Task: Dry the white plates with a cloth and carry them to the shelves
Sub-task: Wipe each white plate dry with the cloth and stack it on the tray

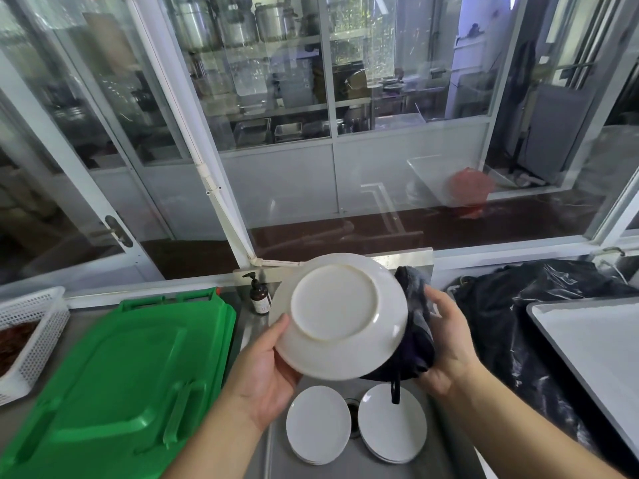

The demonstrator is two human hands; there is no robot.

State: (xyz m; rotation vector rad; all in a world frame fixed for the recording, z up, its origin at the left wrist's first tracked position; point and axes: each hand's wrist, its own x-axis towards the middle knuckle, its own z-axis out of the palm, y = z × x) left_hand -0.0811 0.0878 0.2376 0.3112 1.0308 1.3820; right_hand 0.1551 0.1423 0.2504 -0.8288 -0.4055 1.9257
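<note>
A white plate (340, 314) is held up over the sink with its underside facing me. My left hand (268, 368) grips its lower left rim, thumb on the underside. My right hand (449, 340) holds a dark grey cloth (416, 326) against the plate's right edge; most of the cloth is hidden behind the plate. Below, in the steel sink (446, 458), lie two low stacks of white plates, the left stack (318, 425) and the right stack (392, 423), on either side of the drain.
A green plastic lid (117, 378) covers the counter at left, beside a white perforated basket (33, 335). A brown pump bottle (259, 295) stands behind the sink. A black plastic bag (525, 319) and a metal tray (594, 344) lie at right. Glass windows ahead.
</note>
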